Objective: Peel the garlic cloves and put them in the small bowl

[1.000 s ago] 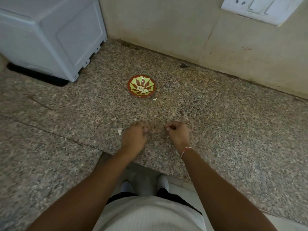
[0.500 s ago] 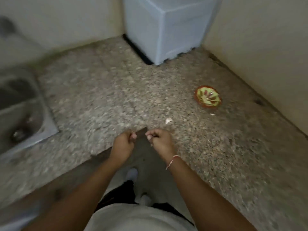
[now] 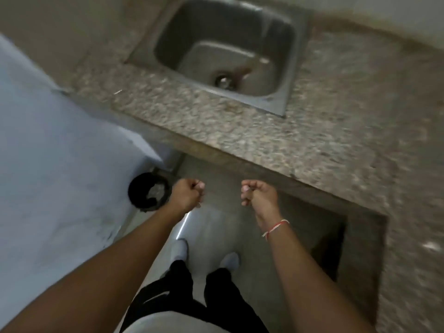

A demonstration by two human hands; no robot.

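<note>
Both hands hang over the floor in front of the table edge, apart from each other. Left hand (image 3: 188, 194) is curled into a fist; right hand (image 3: 258, 194) likewise, thumb tucked against the fingers. Whether either fist encloses a clove or a scrap of skin cannot be told: nothing pale shows clearly between the fingers (frame is motion-blurred).

Garlic and small bowl: neither is in view here, so their position cannot be given.

Risks, as judged:
- If a clove or peel sits in a fist, it is over bare floor, not over the table; a loosened grip drops it by the shoes (image 3: 204, 254).
- The bin (image 3: 149, 191) stands just beside the left hand. If skins are meant for it, a clove could go in with them.
- The sink (image 3: 223, 48) is open beyond the table edge; a small, smooth peeled clove dropped there would roll toward the drain (image 3: 224, 81).
- Blur suggests a fast head turn, so aim is poor.

Materials:
- Table (image 3: 324, 140): speckled granite, grey-brown, hard, square edge, with a rectangular cut-out on the right.
- Sink: dull steel, rounded-corner basin, flat rim.
- Bin: black, round, open top.
- White appliance (image 3: 55, 152): smooth, boxy, scuffed.
- Red thread (image 3: 276, 227) on the right wrist.
</note>
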